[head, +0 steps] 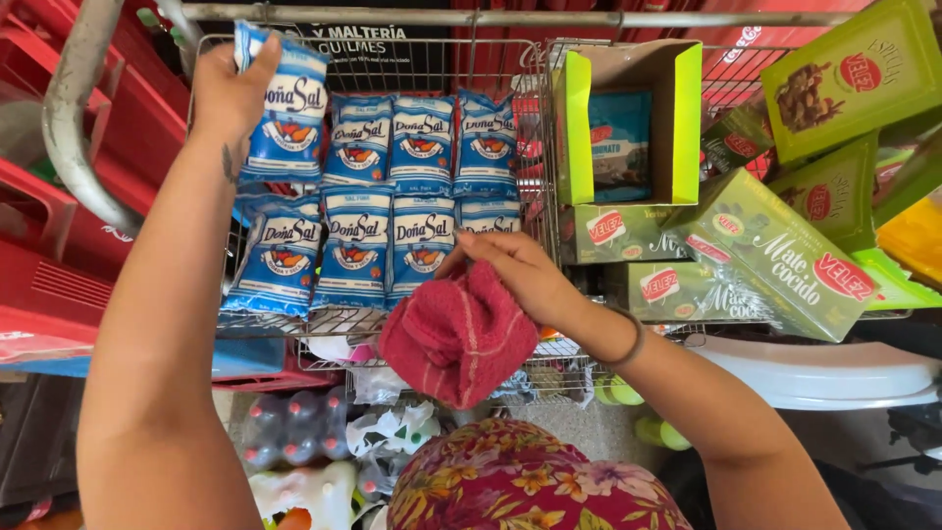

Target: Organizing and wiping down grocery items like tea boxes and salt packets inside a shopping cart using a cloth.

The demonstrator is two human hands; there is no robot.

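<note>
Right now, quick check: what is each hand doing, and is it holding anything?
Left hand: closed on a blue-and-white salt bag, raised at the top of the wire rack.
Right hand: fingers closed on a red cloth.

place: small grocery shop, probably | wire shelf centre | blue-white salt bags in rows at 11 o'clock | green boxes stacked at 3 o'clock | red crates at 9 o'clock

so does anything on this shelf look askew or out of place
Yes. The long green cardboard box on the right lies tilted across the neatly stacked green boxes, and another green box leans at the top right. The blue and white bags stand in tidy rows, except one bag lifted in the left hand.
</note>
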